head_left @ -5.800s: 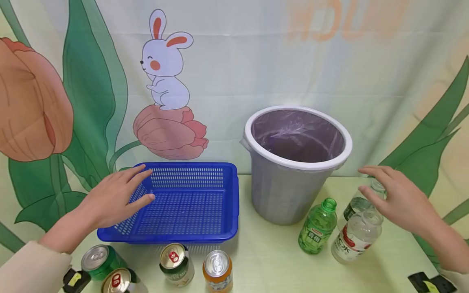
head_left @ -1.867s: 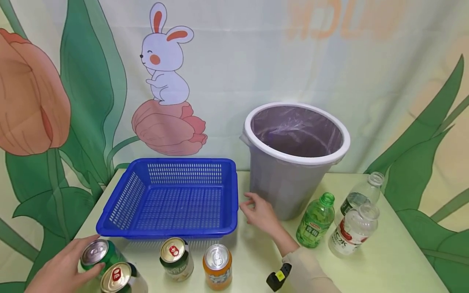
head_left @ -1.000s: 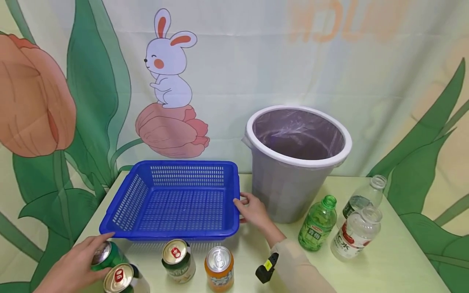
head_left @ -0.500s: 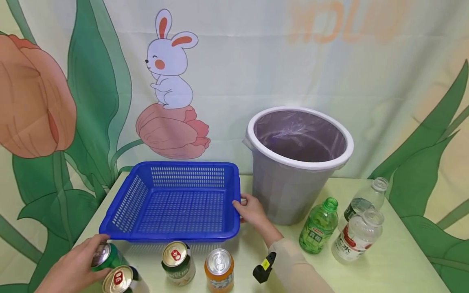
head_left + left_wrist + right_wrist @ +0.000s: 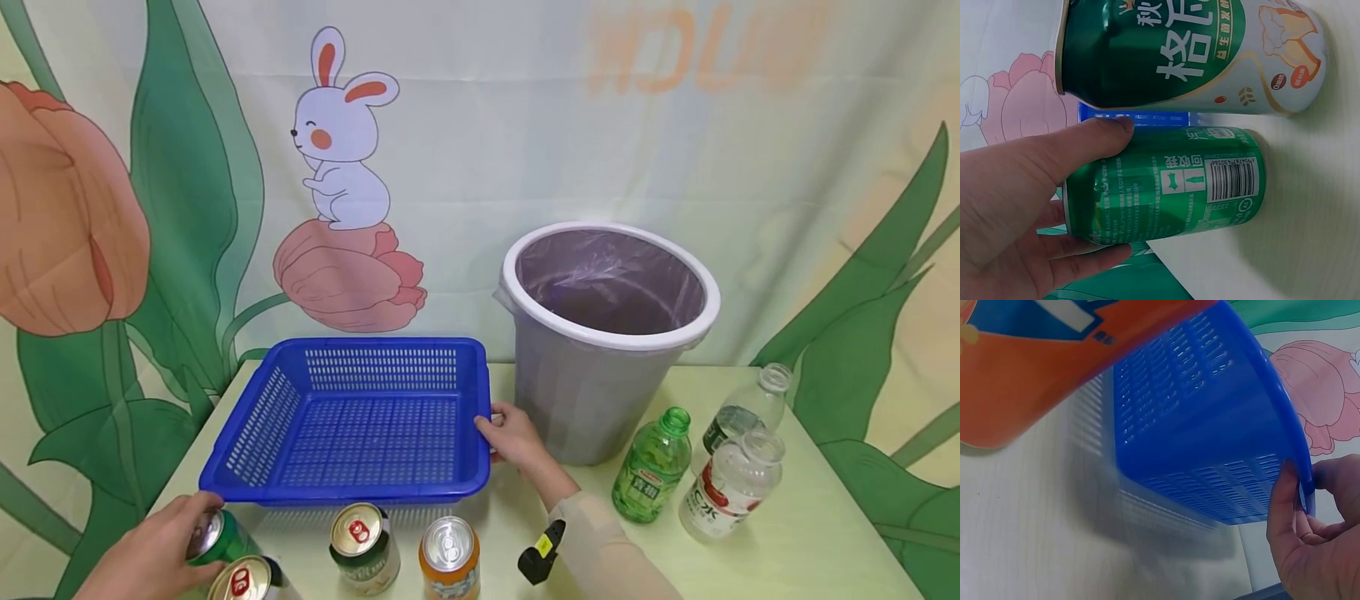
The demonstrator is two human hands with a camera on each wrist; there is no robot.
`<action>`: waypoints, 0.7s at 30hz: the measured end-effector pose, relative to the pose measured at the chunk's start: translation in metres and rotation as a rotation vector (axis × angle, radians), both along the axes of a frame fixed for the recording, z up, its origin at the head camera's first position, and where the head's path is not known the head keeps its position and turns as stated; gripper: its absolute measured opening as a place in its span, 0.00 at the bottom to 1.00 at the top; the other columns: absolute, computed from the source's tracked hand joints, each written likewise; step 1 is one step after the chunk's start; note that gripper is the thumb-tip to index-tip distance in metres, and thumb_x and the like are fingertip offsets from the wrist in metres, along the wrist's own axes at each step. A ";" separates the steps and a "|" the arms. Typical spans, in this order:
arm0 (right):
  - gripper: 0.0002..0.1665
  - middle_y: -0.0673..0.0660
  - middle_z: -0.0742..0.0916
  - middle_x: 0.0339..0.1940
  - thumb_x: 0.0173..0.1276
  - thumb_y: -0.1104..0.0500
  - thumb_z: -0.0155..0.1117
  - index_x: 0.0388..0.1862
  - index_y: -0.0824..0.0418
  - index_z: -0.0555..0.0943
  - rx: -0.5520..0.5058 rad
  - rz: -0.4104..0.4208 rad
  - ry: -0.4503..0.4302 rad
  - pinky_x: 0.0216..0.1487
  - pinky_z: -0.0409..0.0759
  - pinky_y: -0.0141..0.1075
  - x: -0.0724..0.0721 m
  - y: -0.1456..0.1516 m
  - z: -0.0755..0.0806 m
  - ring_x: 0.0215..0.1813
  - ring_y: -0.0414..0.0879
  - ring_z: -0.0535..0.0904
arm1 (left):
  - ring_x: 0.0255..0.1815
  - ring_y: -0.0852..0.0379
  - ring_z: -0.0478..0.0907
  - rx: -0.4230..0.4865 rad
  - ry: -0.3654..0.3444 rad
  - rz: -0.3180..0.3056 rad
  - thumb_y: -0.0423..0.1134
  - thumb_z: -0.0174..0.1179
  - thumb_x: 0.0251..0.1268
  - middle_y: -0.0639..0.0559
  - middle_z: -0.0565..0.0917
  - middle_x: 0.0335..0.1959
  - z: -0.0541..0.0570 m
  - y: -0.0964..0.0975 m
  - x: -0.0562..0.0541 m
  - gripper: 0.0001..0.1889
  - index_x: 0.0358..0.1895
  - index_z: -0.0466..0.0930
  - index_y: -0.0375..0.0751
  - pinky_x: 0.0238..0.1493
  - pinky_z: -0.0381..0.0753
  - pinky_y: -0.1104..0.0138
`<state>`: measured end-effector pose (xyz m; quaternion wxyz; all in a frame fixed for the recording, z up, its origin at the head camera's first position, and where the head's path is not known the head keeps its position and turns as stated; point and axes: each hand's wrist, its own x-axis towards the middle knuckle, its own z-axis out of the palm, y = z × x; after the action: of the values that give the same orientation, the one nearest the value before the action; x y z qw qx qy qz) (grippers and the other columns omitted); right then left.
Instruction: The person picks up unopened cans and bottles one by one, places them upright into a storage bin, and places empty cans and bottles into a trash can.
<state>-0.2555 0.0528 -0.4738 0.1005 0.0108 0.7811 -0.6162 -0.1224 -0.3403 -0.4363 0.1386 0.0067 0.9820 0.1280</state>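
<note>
At the lower left, my left hand (image 5: pixel 153 546) holds a green soda can (image 5: pixel 1172 187), thumb on one side and fingers on the other near its top end. The can stands upright on the table. Right beside it is a dark green and white can with a gold top (image 5: pixel 243 581), apart from the thumb. My right hand (image 5: pixel 517 437) pinches the right rim of a blue plastic basket (image 5: pixel 345 492), thumb above the edge and fingers curled beneath, as the right wrist view shows. The basket has slatted walls and nothing lies in it.
In front of the basket stand another green and white can (image 5: pixel 365 550) and an orange can (image 5: pixel 450 558). A grey bin (image 5: pixel 577 400) with a plastic liner is right of the basket. A green bottle (image 5: pixel 652 467) and two clear bottles, one red-labelled (image 5: pixel 731 487), stand farther right.
Both hands were raised earlier, left over the basket and right near the bottles. The left has come down onto the green can; the right has moved left to grip the basket's rim.
</note>
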 end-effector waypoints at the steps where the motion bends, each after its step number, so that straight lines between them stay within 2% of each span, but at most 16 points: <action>1: 0.23 0.60 0.81 0.31 0.65 0.59 0.57 0.55 0.71 0.70 -0.006 0.000 -0.001 0.26 0.83 0.39 0.000 0.000 0.000 0.25 0.44 0.80 | 0.39 0.49 0.76 0.004 -0.014 0.005 0.59 0.72 0.35 0.43 0.76 0.42 0.000 0.000 0.000 0.45 0.55 0.67 0.34 0.37 0.80 0.50; 6: 0.21 0.60 0.81 0.32 0.65 0.60 0.56 0.54 0.71 0.71 -0.026 0.000 -0.018 0.27 0.84 0.39 -0.001 0.000 0.001 0.27 0.44 0.80 | 0.39 0.48 0.76 0.024 -0.051 0.022 0.57 0.72 0.34 0.42 0.75 0.44 0.000 0.002 -0.001 0.46 0.57 0.65 0.34 0.38 0.80 0.50; 14: 0.21 0.64 0.83 0.37 0.66 0.58 0.55 0.52 0.71 0.71 -0.020 0.004 -0.042 0.29 0.84 0.39 -0.002 0.002 0.001 0.32 0.49 0.82 | 0.37 0.51 0.75 0.021 0.027 -0.027 0.52 0.74 0.33 0.45 0.75 0.39 0.002 0.003 0.002 0.42 0.54 0.68 0.36 0.36 0.81 0.53; 21: 0.20 0.68 0.84 0.41 0.68 0.58 0.54 0.52 0.71 0.71 -0.020 0.022 -0.064 0.30 0.84 0.39 -0.003 0.000 -0.002 0.38 0.56 0.83 | 0.38 0.51 0.76 0.031 0.009 -0.040 0.51 0.74 0.34 0.44 0.75 0.40 0.006 0.003 0.003 0.39 0.55 0.70 0.42 0.35 0.81 0.55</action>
<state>-0.2588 0.0524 -0.4753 0.1324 0.0207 0.7715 -0.6220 -0.1193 -0.3377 -0.4305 0.1367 0.0291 0.9802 0.1402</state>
